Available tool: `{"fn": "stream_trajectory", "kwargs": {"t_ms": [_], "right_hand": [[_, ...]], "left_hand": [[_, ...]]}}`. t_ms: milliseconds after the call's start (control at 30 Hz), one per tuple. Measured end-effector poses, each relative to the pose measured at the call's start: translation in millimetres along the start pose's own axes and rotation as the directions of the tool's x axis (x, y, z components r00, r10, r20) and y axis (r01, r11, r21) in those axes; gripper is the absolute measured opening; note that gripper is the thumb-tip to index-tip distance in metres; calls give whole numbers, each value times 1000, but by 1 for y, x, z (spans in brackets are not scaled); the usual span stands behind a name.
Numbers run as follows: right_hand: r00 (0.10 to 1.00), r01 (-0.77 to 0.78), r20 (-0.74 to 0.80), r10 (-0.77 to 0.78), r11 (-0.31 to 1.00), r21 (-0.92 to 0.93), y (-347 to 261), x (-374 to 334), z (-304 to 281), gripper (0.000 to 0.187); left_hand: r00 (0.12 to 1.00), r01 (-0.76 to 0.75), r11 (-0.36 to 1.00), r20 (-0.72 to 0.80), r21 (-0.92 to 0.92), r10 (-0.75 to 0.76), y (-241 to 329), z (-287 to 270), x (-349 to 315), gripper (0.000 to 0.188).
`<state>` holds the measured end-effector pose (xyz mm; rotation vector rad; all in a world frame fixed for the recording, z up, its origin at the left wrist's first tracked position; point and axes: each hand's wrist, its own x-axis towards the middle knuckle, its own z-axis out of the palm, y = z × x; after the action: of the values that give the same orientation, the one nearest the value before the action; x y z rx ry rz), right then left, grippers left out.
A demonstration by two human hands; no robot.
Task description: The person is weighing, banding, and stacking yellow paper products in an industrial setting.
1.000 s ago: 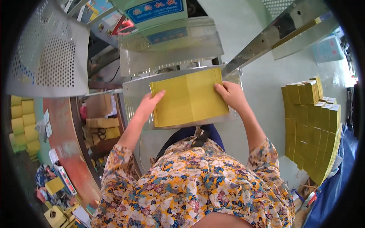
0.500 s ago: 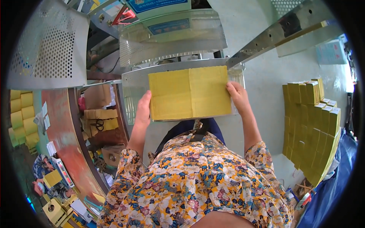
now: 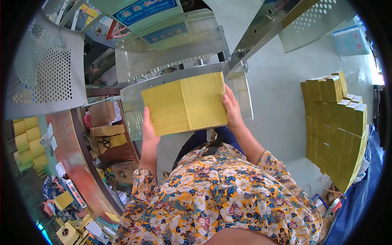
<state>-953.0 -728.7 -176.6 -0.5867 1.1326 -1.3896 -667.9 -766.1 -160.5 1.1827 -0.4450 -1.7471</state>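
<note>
Both hands have hold of a flat stack of yellow paper [image 3: 167, 104], set wide apart at its two short ends: the left hand [image 3: 150, 130] presses along the left edge, while the right hand [image 3: 231, 107] grips the right edge, thumb over the top. The stack, creased down its middle and slightly tilted, is over the metal tray [image 3: 131, 104] in front of the person's waist; I can't tell whether it rests there or is just off the surface. I'd judge the step in hand to be steadying and squaring the sheets; a next move would call for even pressure from both sides so none slip out. Beyond the tray stands a clear plastic guard [image 3: 202, 38]. To the left, scissors [image 3: 106, 141] lie on a shelf beside a worn red bench [image 3: 77, 163]; well off to the right rise piled yellow bundles [image 3: 326, 122].
</note>
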Motion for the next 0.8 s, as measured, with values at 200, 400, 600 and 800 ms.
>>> {"fn": "stream_trajectory", "kwargs": {"t_ms": [200,400,600,800], "right_hand": [[998,54,6,-55,997,62,0,-5,4,51],[999,33,6,-33,998,-58,4,-8,1,56],[992,-33,-113,52,986,165,-15,-19,9,50],[994,93,-58,-92,996,4,-57,24,13,51]], "left_hand": [[1000,-23,999,-15,39,23,-3,0,1,58],[999,28,999,21,-18,-28,1,6,-6,54],[997,48,999,58,-27,-46,-10,29,-19,55],[993,-43,998,104,-53,49,19,71,11,55]]}}
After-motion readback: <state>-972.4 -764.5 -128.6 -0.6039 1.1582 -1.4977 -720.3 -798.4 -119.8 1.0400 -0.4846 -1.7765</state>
